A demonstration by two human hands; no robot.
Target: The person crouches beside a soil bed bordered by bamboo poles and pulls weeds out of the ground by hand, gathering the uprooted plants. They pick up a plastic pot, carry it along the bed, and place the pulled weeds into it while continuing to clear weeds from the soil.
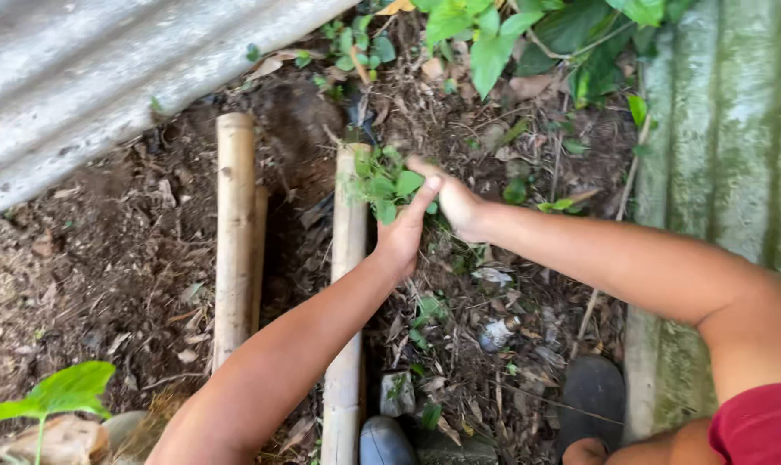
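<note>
My left hand is closed around the base of a small leafy green weed that grows beside a bamboo pole lying on the soil. My right hand reaches in from the right and rests against the same clump, its fingers partly hidden behind the leaves. Both arms stretch forward over bare, leaf-littered earth.
A second bamboo pole lies parallel to the left, with a dark trench between them. Corrugated sheets lie at the upper left and along the right. Broad green leaves hang at the top. My dark boots show at the bottom.
</note>
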